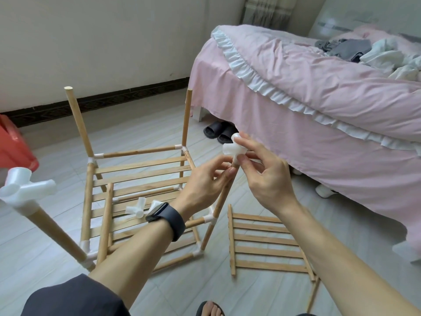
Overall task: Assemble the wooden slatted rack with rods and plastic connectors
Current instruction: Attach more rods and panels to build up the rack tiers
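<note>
Right hand [266, 176] is gripping the plastic connector [233, 151] atop the wooden rod [224, 192], left hand [205, 181] pinching it just below, toward 7 o'clock

No legible text, label, brand, number or sign in view. Screen of watch [158, 210] angled away, unreadable. white connector [233, 151] and wooden rod [224, 192] plain.

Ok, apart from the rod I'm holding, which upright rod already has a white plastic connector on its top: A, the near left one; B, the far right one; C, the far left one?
A: the near left rod carries a white plastic connector on its top, while the far left rod and the far right rod end in bare wood.
</note>
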{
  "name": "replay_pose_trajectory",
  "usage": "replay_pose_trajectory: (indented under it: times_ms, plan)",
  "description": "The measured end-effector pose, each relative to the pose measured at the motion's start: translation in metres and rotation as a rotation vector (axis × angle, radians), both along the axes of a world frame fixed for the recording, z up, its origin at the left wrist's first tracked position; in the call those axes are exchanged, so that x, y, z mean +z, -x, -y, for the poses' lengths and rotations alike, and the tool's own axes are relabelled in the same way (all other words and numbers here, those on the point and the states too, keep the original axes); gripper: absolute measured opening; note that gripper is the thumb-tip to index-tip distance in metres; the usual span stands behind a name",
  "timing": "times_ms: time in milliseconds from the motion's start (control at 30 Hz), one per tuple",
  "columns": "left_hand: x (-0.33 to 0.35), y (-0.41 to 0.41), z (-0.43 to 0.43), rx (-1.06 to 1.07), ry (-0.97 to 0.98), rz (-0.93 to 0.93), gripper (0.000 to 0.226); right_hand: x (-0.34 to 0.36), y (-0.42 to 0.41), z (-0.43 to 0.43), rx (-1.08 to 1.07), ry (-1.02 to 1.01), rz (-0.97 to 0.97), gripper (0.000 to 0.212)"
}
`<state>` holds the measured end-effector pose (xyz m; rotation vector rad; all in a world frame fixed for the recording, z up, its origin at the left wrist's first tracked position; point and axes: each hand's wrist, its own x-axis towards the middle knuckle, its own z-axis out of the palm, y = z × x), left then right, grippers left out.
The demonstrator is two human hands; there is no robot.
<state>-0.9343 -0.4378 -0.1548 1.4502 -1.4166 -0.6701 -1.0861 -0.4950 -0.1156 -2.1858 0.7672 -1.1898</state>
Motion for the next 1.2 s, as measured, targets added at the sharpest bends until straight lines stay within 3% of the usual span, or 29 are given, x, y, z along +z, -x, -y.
replay_pose_trajectory:
  times_ms: [167, 467, 800, 967, 1200]
  plan:
    - [-0.007, 0.005, 0.000, 0.012, -0.024, 0.082, 0.021, -0.005, -0.001, 0.002, -0.096, 0.126, 0.048, 0.047]
    - [-0.016, -0.003, 0.003, 0.008, -0.020, 0.171, 0.023, -0.017, -0.007, 0.003, -0.081, 0.230, 0.081, 0.042]
    - [-0.011, 0.001, 0.002, 0.011, -0.043, 0.188, 0.023, -0.020, -0.008, 0.006, -0.050, 0.206, 0.056, 0.041]
    - [-0.010, 0.004, -0.002, 0.031, -0.064, 0.193, 0.025, -0.008, -0.007, -0.001, -0.092, -0.045, 0.049, 0.053]
    - [-0.012, 0.002, -0.005, 0.046, -0.029, 0.229, 0.023, -0.012, -0.013, 0.000, -0.109, 0.078, 0.002, 0.049]
